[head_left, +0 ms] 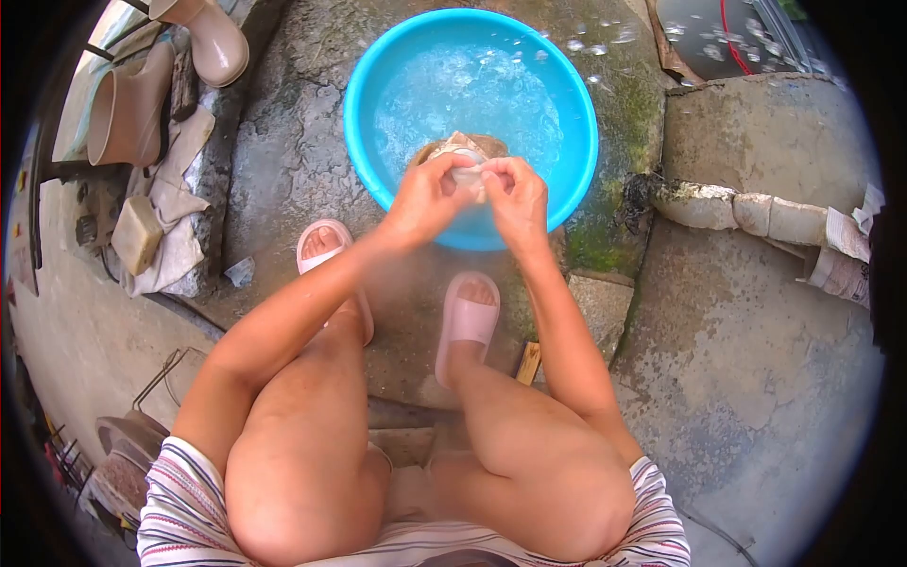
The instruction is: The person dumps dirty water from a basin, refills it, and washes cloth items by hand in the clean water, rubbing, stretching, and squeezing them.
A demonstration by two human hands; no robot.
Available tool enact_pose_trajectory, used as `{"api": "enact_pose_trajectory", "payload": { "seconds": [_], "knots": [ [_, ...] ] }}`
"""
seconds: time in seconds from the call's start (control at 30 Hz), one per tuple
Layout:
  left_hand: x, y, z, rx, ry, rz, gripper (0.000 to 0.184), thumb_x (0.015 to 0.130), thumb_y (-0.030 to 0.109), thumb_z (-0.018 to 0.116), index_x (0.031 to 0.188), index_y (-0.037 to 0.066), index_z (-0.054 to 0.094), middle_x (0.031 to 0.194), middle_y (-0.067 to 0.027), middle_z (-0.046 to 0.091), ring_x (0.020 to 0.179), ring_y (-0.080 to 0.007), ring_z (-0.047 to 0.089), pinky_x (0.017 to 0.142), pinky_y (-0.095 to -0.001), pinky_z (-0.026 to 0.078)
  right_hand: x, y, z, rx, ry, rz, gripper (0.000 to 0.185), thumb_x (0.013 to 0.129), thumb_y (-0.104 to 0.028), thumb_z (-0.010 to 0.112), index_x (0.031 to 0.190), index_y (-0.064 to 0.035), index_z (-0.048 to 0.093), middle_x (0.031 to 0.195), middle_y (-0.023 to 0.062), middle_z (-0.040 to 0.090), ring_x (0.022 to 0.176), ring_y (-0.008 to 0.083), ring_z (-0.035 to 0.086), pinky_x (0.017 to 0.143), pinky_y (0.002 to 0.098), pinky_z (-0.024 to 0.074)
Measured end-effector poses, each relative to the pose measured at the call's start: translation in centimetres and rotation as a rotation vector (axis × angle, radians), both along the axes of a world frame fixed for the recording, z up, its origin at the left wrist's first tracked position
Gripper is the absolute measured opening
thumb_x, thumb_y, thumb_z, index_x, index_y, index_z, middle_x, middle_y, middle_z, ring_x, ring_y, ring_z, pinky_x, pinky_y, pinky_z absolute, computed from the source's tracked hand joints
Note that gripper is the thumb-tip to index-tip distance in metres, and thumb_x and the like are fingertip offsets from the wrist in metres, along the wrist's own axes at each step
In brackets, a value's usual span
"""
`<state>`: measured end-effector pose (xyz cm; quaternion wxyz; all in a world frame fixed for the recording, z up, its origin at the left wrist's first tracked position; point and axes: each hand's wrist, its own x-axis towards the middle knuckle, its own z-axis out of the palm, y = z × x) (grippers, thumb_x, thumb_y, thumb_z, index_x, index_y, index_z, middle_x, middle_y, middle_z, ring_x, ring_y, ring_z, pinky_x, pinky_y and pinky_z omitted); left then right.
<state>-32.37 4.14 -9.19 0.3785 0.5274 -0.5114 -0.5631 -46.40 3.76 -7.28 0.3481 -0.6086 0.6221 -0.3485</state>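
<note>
In the head view, the person's left hand (425,202) and right hand (521,200) meet over the near half of a blue basin (587,142), just inside its near rim. Thumbs and fingertips of both are pinched onto a wet bundle (484,144), one hand on each side of it; whether the fingertips touch each other is hard to tell. The work in hand seems to be handling this piece with the fingertips, over or in the water (453,90). Judging by how slick it looks, working it further calls for a light, steady grip from both hands, kept inside the rim so that drips fall back into the basin.

The bundle looks soft and crumpled, brownish at the back, with a pale, shiny, almost translucent part between the fingers; what it is made of cannot be told. The basin is round, smooth and apparently plastic, with a rolled rim, and the water in it is rippled and glinting. White specks (619,36) show past its far right edge, perhaps drops.

Below the near rim stand two smooth pink slippers (470,326) on rough, damp ground (293,104), mossy green beside the right rim. Well beyond the left rim, glossy beige boots (128,118) stand near a dull, rounded block (138,234) on rumpled cloth (179,184).
</note>
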Motion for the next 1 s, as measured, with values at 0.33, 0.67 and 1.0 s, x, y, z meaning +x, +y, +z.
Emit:
{"api": "enact_pose_trajectory", "payload": {
  "seconds": [0.33,0.67,1.0],
  "knots": [
    [1.3,-1.2,2.0,-0.128,-0.207,-0.099,0.017,0.071,0.014,0.064,0.085,0.005,0.064,0.073,-0.0081,0.054,0.071,-0.0185,0.05,0.064,-0.0298,0.041,-0.2,-0.1,0.3,0.038,-0.049,0.082,0.01,0.074,-0.008,0.054,0.081,-0.0006,0.054,0.075,0.0127,0.057,0.065,0.0232,0.057,0.062,0.0321,0.0443],
    [1.1,-1.0,1.6,-0.336,-0.349,0.002,0.014,0.071,0.016,0.061,0.076,0.003,0.06,0.068,-0.0103,0.053,0.067,-0.022,0.049,0.063,-0.0334,0.039,0.8,0.0,2.3,-0.142,-0.029,0.178,0.008,0.076,-0.004,0.058,0.082,0.0004,0.055,0.075,0.0156,0.061,0.066,0.0253,0.062,0.058,0.0315,0.0482],
    [0.6,-0.8,1.8,-0.666,-0.553,0.005,0.008,0.068,0.012,0.059,0.069,0.005,0.053,0.072,-0.0084,0.054,0.076,-0.0268,0.049,0.074,-0.0396,0.035,0.8,-0.2,2.8,-0.1,-0.011,0.141,0.007,0.075,-0.006,0.057,0.078,0.0005,0.056,0.068,0.015,0.062,0.064,0.0259,0.063,0.055,0.0323,0.0491]
  ]
}}
